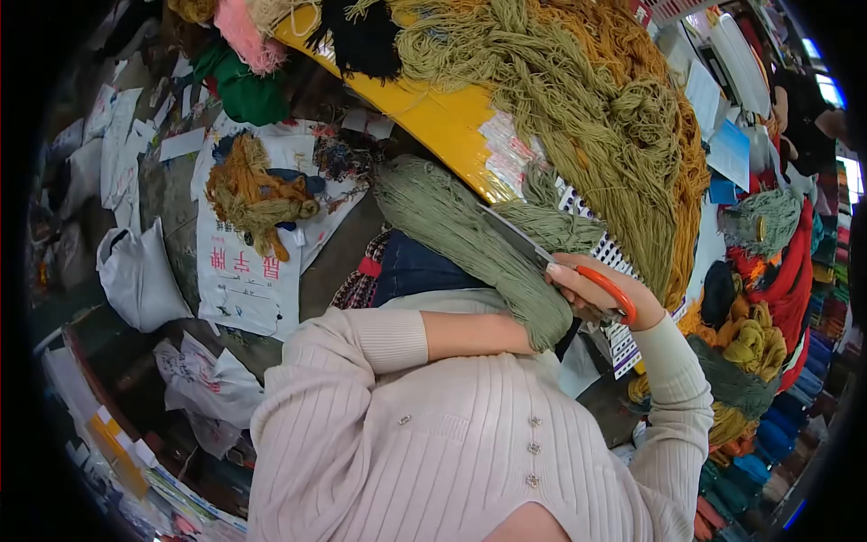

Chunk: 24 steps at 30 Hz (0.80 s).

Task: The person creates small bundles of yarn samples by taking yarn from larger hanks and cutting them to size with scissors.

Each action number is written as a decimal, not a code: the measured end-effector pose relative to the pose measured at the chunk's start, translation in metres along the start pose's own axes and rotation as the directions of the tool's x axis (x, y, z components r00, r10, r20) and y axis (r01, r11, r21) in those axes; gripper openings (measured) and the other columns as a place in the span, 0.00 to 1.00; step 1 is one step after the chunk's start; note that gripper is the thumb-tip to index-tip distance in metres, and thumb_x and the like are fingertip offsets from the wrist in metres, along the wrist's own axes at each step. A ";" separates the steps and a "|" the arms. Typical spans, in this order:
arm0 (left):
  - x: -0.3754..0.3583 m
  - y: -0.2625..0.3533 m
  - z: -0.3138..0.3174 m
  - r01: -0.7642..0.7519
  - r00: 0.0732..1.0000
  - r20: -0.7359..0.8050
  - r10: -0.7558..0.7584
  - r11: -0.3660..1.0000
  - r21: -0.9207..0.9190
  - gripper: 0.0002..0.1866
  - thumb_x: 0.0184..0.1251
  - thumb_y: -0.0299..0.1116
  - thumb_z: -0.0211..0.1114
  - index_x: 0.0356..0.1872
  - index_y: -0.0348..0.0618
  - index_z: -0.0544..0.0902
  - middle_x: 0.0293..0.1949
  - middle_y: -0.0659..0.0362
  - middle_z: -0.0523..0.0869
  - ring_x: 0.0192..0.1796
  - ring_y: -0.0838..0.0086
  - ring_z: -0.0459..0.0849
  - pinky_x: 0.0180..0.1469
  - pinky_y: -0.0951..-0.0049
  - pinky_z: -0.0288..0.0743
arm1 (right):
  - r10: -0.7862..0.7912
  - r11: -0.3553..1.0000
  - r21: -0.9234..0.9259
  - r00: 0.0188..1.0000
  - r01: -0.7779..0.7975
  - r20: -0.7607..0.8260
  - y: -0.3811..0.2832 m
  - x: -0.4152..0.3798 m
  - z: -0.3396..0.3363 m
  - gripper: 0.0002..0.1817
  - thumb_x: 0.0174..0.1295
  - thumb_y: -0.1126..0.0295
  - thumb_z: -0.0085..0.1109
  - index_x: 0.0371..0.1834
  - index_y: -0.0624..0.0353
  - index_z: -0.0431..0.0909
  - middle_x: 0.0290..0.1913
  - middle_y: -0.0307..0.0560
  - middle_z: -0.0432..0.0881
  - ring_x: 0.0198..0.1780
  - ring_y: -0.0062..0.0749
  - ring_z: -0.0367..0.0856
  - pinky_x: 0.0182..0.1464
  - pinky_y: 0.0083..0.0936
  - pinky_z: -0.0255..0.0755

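Observation:
A thick sage-green yarn skein (pixel 452 226) hangs across the middle of the view. My left hand (pixel 522 336) reaches under its lower end and grips it; the yarn hides most of the fingers. My right hand (pixel 591 285) holds scissors (pixel 517 240) by their orange handles. The long blade lies against the skein's upper side. Both arms are in cream ribbed sleeves.
A yellow table edge (pixel 442 117) carries a big heap of olive and mustard yarn (pixel 596 108). A white perforated basket (pixel 616 260) sits behind my right hand. Paper sheets with yarn scraps (pixel 253 194) and white bags (pixel 135 271) lie on the floor. Coloured yarn stacks (pixel 768 343) stand at right. Another person (pixel 804 117) is at top right.

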<state>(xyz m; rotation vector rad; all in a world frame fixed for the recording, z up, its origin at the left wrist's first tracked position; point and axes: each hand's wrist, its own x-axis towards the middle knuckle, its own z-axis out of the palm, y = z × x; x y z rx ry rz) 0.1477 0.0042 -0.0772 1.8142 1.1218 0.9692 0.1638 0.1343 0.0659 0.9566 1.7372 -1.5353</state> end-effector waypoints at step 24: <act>-0.041 0.043 -0.089 0.063 0.990 0.104 0.092 0.377 -0.924 0.18 0.59 0.42 0.53 0.48 0.46 0.73 0.43 0.55 0.76 0.44 0.80 0.72 0.47 0.80 0.63 | -0.398 0.830 0.356 0.903 0.429 -0.161 -0.044 -0.040 0.026 0.23 0.38 0.76 0.53 0.43 0.63 0.64 0.39 0.39 0.71 0.42 0.23 0.67 0.48 0.16 0.59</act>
